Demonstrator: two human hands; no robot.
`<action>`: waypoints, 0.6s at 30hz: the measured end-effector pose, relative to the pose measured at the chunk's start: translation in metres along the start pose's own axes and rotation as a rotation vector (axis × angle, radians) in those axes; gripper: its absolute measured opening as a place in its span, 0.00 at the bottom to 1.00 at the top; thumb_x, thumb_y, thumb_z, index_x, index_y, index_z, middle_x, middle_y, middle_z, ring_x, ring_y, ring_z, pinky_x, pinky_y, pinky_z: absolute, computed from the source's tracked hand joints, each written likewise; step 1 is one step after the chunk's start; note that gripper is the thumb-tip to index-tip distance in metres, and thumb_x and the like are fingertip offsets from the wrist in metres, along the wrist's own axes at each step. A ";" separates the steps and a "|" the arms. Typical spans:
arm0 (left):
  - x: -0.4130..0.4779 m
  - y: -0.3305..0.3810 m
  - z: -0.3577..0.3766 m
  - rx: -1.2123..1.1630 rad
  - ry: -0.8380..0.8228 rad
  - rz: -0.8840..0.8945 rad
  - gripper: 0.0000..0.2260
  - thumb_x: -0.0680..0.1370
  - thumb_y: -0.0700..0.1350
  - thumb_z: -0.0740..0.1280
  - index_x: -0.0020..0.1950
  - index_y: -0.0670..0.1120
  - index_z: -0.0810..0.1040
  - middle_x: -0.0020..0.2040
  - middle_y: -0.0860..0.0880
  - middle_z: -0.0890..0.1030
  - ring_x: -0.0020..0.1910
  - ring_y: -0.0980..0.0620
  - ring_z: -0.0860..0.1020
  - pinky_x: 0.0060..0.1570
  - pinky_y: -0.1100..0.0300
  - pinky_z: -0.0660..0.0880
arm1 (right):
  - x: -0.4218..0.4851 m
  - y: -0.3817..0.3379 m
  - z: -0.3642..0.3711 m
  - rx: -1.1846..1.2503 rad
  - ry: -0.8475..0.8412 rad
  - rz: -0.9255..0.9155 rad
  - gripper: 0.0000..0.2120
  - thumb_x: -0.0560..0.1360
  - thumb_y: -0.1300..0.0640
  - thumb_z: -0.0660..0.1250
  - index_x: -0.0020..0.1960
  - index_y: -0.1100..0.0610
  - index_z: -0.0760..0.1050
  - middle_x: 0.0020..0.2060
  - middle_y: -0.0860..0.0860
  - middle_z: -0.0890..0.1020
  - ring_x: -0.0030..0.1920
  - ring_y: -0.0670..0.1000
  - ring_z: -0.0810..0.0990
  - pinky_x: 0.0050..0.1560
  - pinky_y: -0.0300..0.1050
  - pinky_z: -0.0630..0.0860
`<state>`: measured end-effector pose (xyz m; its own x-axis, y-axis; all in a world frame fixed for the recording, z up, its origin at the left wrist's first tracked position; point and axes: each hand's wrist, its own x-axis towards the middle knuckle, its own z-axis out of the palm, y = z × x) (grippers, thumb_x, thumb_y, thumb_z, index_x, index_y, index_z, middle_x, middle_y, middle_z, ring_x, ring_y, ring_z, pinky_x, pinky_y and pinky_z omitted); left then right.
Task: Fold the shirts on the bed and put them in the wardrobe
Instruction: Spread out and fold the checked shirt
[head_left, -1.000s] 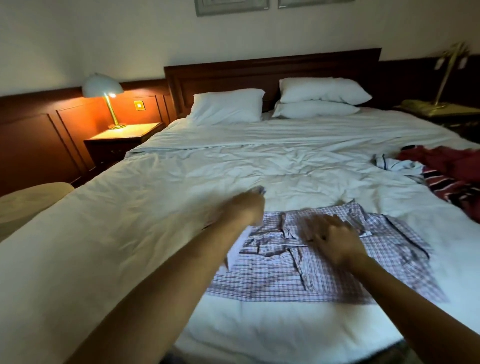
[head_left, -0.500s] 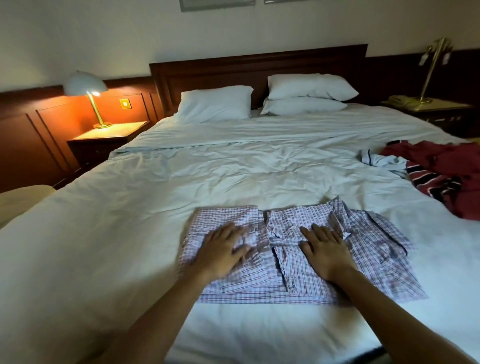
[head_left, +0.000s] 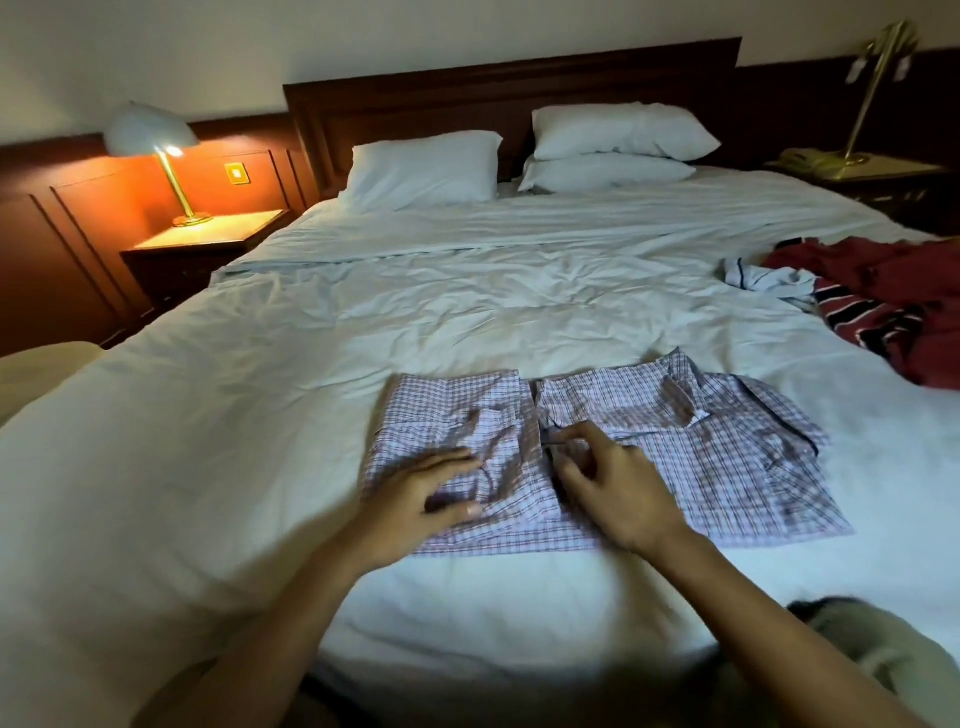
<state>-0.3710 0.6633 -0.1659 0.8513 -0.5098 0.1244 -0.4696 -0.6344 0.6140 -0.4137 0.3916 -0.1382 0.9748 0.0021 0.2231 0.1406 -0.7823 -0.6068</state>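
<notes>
Head view: a lit lamp (head_left: 156, 140) stands on the nightstand (head_left: 208, 244). The left hand (head_left: 415, 504) rests with fingers spread on the folded left side of the checked shirt (head_left: 727, 467) (near the foot of the white bed (head_left: 467, 301)). The right hand (head_left: 608, 483) curls, fingertips pinching its middle placket. Red striped clothes (head_left: 883, 301) lie well apart.

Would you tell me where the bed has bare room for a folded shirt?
Bare sheet lies left of the checked shirt, and between it and the pillows. The right side is crowded with red clothes.
</notes>
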 end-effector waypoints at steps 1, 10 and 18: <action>-0.006 -0.001 -0.009 0.021 -0.015 0.023 0.31 0.72 0.68 0.69 0.73 0.57 0.73 0.75 0.63 0.67 0.74 0.69 0.60 0.74 0.64 0.61 | -0.003 -0.007 0.002 0.000 -0.071 0.016 0.15 0.78 0.38 0.62 0.60 0.44 0.71 0.44 0.50 0.84 0.46 0.56 0.81 0.43 0.48 0.74; -0.042 -0.031 -0.040 0.265 -0.019 0.059 0.07 0.73 0.46 0.76 0.48 0.55 0.83 0.68 0.67 0.73 0.69 0.71 0.67 0.67 0.58 0.71 | 0.000 -0.032 0.015 0.261 -0.108 0.146 0.17 0.69 0.57 0.78 0.52 0.54 0.73 0.36 0.51 0.81 0.33 0.50 0.80 0.27 0.38 0.70; -0.038 -0.015 -0.055 0.151 -0.086 0.054 0.07 0.71 0.49 0.79 0.36 0.50 0.83 0.55 0.57 0.83 0.58 0.66 0.77 0.54 0.62 0.75 | -0.010 -0.024 0.002 0.232 -0.309 0.262 0.17 0.71 0.57 0.76 0.54 0.54 0.72 0.36 0.49 0.82 0.33 0.51 0.81 0.30 0.42 0.73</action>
<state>-0.3828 0.7243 -0.1370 0.8039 -0.5889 0.0830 -0.5492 -0.6816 0.4836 -0.4261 0.4118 -0.1273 0.9836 0.0356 -0.1770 -0.1170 -0.6215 -0.7747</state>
